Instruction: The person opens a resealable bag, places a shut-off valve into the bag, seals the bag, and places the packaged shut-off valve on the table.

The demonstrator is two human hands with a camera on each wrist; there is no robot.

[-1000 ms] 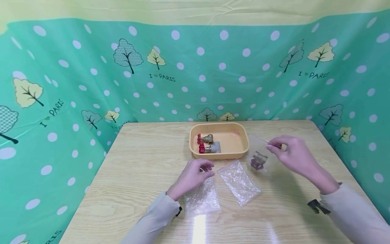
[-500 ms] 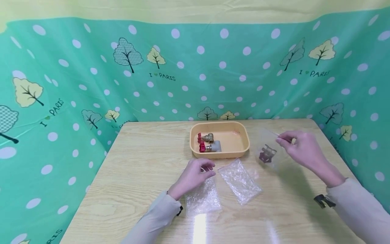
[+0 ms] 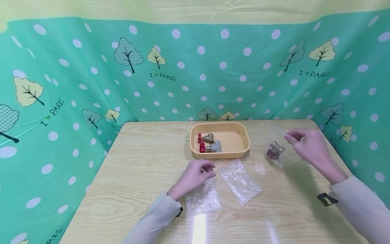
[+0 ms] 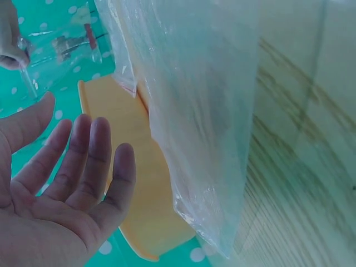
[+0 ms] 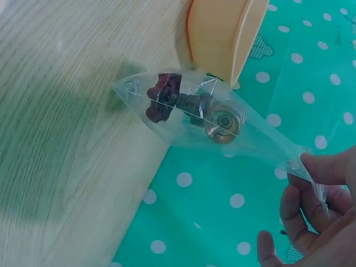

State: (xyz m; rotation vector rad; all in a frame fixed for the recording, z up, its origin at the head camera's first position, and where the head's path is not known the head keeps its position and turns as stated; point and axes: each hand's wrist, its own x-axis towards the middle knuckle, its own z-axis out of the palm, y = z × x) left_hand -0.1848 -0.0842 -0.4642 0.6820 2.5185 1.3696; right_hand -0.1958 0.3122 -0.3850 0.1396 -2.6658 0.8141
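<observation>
My right hand (image 3: 310, 145) pinches the top edge of a clear plastic bag (image 5: 261, 139) and holds it raised above the right side of the table. Inside hangs a brass valve (image 5: 222, 123) with a dark red handwheel (image 5: 163, 98), tilted toward the bag's lower end. My left hand (image 4: 72, 183) holds nothing; its fingers are loosely bent, palm up to the left wrist camera. It hovers over the far end of one flat clear bag (image 3: 203, 200), partly hiding it. A second flat clear bag (image 3: 240, 183) lies just right of it.
Behind the flat bags stands a shallow orange tray (image 3: 234, 155). In its left half lie a brass valve (image 3: 208, 138) and a grey-bodied valve (image 3: 215, 146), both with red handwheels. A green printed cloth (image 3: 195, 67) surrounds the wooden table (image 3: 134, 176) at back and sides.
My right hand has moved right, carrying the bagged valve farther from the tray. The left hand and the flat bags have stayed in place.
</observation>
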